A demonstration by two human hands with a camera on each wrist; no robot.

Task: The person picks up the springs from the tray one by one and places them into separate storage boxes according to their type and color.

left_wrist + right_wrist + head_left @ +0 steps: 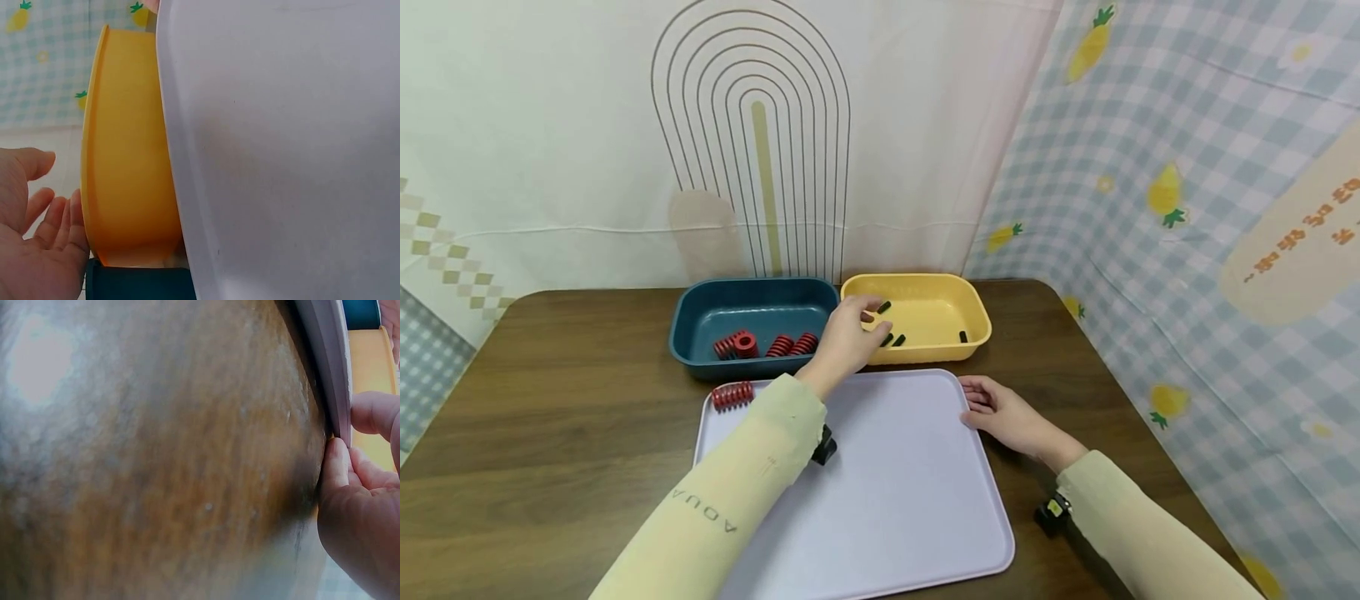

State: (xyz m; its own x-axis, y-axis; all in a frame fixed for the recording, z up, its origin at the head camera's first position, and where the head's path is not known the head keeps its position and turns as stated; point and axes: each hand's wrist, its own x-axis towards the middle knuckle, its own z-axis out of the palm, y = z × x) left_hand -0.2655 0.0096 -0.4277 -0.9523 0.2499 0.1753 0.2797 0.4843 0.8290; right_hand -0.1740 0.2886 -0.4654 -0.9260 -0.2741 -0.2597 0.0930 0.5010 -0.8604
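My left hand [844, 340] reaches over the left side of a yellow bin [928, 315]. Its thumb and fingers are apart in the left wrist view, with nothing between them. Close to its fingertips is a small dark green cylinder [884, 307]; several more like it lie in the bin, too small to tell their kind. At the upper right corner of a pale lilac tray [895, 467], my right hand [1006, 418] pinches the rim between thumb and fingers. One red coil spring [733, 396] lies in the tray's upper left corner.
Beside the yellow bin stands a dark blue bin [752, 287] with several red coil springs [780, 346] inside. Both bins are behind the tray on a brown wooden table [565, 417]. Patterned cloth [910, 125] hangs along the table's back and right sides.
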